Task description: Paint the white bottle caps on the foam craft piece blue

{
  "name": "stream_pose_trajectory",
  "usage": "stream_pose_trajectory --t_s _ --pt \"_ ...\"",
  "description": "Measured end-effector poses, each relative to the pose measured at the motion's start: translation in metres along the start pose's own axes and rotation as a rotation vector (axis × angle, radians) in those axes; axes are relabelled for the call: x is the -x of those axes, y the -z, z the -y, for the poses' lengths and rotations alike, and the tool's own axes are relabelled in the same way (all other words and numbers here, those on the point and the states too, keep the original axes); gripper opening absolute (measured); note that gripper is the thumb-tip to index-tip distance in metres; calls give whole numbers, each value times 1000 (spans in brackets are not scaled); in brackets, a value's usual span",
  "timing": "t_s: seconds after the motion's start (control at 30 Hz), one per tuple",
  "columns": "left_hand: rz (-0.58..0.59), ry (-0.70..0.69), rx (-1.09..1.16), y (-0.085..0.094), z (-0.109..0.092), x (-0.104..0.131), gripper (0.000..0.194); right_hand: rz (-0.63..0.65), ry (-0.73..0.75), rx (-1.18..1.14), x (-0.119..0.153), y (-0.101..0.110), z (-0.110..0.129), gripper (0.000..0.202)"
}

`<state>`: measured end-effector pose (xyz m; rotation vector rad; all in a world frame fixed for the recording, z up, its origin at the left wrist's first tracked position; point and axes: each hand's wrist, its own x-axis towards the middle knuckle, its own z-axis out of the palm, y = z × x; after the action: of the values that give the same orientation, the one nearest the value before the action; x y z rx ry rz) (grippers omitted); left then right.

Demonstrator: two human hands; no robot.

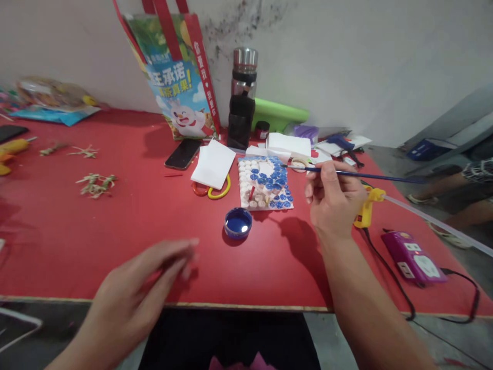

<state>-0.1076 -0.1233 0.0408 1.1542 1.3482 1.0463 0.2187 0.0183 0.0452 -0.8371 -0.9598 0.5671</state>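
My right hand (334, 198) is closed on the dark blue handle of a paintbrush (365, 176), with its tip pointing left. That tip is over the upper right part of a small white board (243, 204) covered with round bumps, some white and some painted blue. A red piece and a raised part also stand on the board. Below it, toward me, sits a round blue lid or pot (238, 224) with blue paint in it. My left hand (140, 288) hovers above the table's front part, blurred, fingers loosely stretched, seemingly holding nothing.
Beside the board are white paper (214, 164), scissors (219, 191) and a phone (182, 153). A bag (179, 82) and a bottle (245, 77) stand behind. At right are a yellow glue gun (364, 213) and a purple power strip (414, 257) with cables. Someone's legs show far right.
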Motion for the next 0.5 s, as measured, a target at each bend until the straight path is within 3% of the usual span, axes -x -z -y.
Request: stream_pose_trajectory --t_s 0.07,0.13,0.23,0.3,0.5 --pt "-10 -174 -213 -23 -16 -42 54 -3 -7 -1 -2 2 -2 32" --pt "92 -157 -281 -41 -20 -73 81 -6 1 -6 -4 4 -3 32" --pt "178 -95 -287 -54 -7 -94 99 7 23 0 -5 5 -3 31" --pt "179 -103 -355 -57 3 -98 100 17 30 10 -4 4 -1 29" --pt "203 -281 -511 -62 3 -112 67 60 -20 -42 6 0 8 25"
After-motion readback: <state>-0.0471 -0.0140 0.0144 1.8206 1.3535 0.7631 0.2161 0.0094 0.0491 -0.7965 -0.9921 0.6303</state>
